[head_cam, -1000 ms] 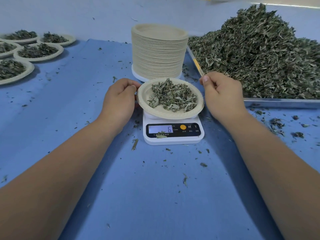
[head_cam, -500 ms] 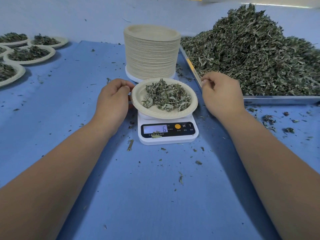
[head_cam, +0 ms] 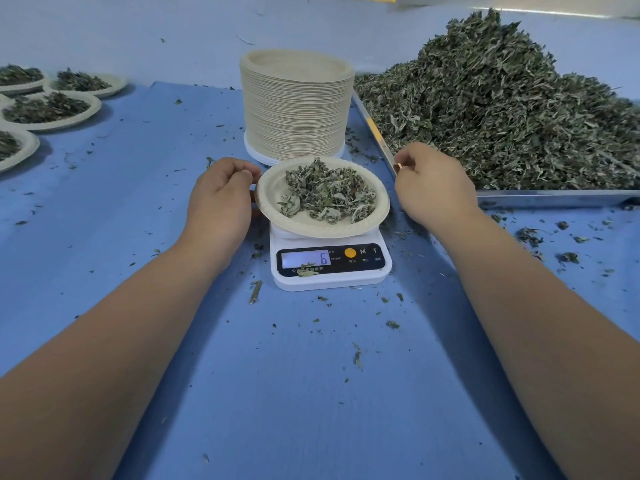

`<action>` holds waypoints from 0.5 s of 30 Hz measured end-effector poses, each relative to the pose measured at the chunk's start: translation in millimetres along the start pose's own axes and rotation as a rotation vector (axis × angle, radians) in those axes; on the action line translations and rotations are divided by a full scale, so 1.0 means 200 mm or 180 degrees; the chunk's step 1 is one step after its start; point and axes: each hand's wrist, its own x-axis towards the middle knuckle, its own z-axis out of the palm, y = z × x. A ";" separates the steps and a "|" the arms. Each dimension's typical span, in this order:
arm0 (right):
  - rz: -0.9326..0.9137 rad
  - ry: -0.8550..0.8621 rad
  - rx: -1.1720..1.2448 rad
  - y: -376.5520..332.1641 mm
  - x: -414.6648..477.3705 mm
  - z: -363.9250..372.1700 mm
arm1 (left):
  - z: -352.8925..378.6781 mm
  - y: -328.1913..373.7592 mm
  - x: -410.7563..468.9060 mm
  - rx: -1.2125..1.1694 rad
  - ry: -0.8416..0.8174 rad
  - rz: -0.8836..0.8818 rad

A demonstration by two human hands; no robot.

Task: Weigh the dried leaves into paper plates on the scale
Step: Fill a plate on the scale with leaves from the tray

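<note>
A paper plate (head_cam: 273,192) holding a small heap of dried leaves (head_cam: 329,195) rests on the white digital scale (head_cam: 329,277), whose display reads 6. My left hand (head_cam: 221,199) is at the plate's left rim, thumb on top and fingers curled under the edge. My right hand (head_cam: 433,183) hovers to the right of the plate, apart from it, with fingers curled together beside the tray's near corner. I see nothing held in it. A large pile of dried leaves (head_cam: 502,109) fills the metal tray (head_cam: 554,197) on the right.
A tall stack of empty paper plates (head_cam: 298,105) stands just behind the scale. Several filled plates (head_cam: 48,109) lie at the far left on the blue cloth (head_cam: 311,393). Loose leaf bits are scattered around the scale and below the tray.
My right hand has drawn away from the plate's right rim toward the tray corner. My left hand stays at the left rim. The scale still reads 6.
</note>
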 end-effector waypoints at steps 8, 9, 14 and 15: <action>0.0352 -0.1039 -0.0278 -0.02 0.37 0.04 | 0.00 0.00 0.01 -0.0062 -0.0022 -0.0080; 0.0355 -0.1057 -0.0305 -0.03 0.40 0.05 | 0.00 0.00 0.01 -0.0061 -0.0024 -0.0081; 0.0555 -0.1212 -0.0290 -0.02 0.44 0.10 | 0.00 -0.02 0.02 -0.0092 -0.0002 -0.0042; 0.0584 -0.1220 -0.0277 -0.01 0.45 0.11 | 0.00 -0.02 0.02 -0.0110 0.0012 -0.0055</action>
